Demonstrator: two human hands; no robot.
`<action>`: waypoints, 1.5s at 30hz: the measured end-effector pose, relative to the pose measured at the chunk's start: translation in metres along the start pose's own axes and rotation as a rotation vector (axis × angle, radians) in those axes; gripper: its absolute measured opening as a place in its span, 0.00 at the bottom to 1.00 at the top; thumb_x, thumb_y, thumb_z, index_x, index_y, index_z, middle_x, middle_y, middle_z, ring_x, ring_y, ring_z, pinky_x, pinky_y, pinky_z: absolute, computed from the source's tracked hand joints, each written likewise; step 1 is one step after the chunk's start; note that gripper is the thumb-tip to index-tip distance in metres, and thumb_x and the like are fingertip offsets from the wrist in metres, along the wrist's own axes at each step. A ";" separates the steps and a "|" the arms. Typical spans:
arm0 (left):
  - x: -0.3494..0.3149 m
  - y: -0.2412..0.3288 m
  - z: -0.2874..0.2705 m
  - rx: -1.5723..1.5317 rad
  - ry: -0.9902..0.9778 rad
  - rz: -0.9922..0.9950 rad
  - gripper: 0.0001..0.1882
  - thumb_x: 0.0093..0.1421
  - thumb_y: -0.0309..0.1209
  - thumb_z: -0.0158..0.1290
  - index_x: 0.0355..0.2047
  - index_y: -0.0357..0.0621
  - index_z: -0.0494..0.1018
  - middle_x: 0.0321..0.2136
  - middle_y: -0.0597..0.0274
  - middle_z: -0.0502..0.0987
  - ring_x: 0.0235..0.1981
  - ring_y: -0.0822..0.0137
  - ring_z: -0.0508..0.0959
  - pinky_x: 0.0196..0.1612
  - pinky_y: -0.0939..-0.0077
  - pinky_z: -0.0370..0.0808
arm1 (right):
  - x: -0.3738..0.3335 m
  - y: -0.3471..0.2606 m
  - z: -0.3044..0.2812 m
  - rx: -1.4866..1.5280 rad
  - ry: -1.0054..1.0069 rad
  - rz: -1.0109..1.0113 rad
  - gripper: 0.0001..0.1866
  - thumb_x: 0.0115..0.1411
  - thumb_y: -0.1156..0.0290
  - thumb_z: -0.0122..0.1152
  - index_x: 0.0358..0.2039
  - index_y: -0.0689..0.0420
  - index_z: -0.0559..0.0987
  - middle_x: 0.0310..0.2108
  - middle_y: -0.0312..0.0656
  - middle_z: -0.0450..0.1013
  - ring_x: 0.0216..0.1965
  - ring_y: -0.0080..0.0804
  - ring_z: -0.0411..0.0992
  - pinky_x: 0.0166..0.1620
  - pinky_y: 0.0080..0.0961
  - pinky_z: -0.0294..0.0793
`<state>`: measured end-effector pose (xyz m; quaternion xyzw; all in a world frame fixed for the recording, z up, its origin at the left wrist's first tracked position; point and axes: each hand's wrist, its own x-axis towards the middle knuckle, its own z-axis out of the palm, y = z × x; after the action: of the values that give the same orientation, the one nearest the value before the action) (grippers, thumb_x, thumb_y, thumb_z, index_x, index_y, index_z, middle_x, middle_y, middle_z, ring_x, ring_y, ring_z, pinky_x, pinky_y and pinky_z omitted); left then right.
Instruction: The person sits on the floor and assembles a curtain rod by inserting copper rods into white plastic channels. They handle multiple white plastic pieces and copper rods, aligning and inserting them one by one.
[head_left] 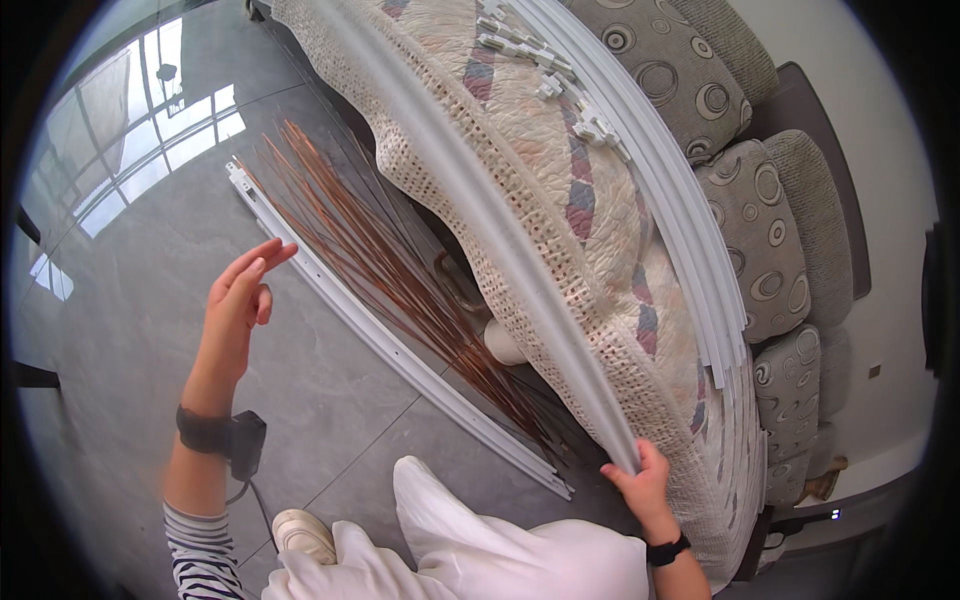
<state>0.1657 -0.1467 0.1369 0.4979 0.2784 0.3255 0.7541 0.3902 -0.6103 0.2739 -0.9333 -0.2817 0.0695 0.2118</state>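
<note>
My right hand (643,488) is closed around the near end of a long white rail (497,210), which slants up and away to the left over the edge of the couch and is smeared by motion. My left hand (243,290) hangs above the floor with index and middle fingers stretched out and nothing visible in it. Its fingertips appear near a second white rail (375,335) with small holes, lying on the floor. Alongside that rail lies a loose bundle of thin brown rods (400,290).
Several white rails (690,230) lie along the back of the quilt-covered couch (540,130). White plastic fittings (600,130) sit beside them. Patterned cushions (765,240) line the wall. Grey tiled floor (150,290) extends left, and my shoe (303,535) shows below.
</note>
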 end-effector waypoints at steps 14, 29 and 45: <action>-0.081 -0.124 0.024 0.106 -0.250 -0.426 0.13 0.68 0.32 0.47 0.47 0.39 0.74 0.43 0.62 0.81 0.39 0.73 0.77 0.38 0.78 0.75 | 0.370 0.017 -0.161 -0.541 0.500 -0.058 0.25 0.58 0.57 0.66 0.50 0.62 0.78 0.47 0.49 0.77 0.50 0.41 0.74 0.52 0.35 0.71; -0.070 -0.181 0.037 0.626 -0.222 -0.406 0.17 0.64 0.34 0.51 0.52 0.41 0.73 0.42 0.61 0.80 0.42 0.70 0.79 0.46 0.71 0.74 | 0.111 -0.086 0.184 -0.190 -0.512 -0.918 0.20 0.53 0.70 0.67 0.46 0.60 0.74 0.51 0.49 0.71 0.51 0.49 0.71 0.52 0.38 0.72; -0.113 -0.162 0.000 0.193 0.124 -0.562 0.19 0.69 0.36 0.46 0.56 0.40 0.66 0.53 0.57 0.74 0.51 0.66 0.77 0.51 0.70 0.73 | 0.095 0.001 0.290 0.049 -0.158 -0.457 0.22 0.53 0.67 0.70 0.44 0.61 0.72 0.44 0.49 0.70 0.41 0.55 0.74 0.42 0.44 0.74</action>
<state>0.1289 -0.2813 -0.0029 0.4501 0.4803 0.1060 0.7453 0.3972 -0.4551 0.0108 -0.8315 -0.4994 0.0995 0.2220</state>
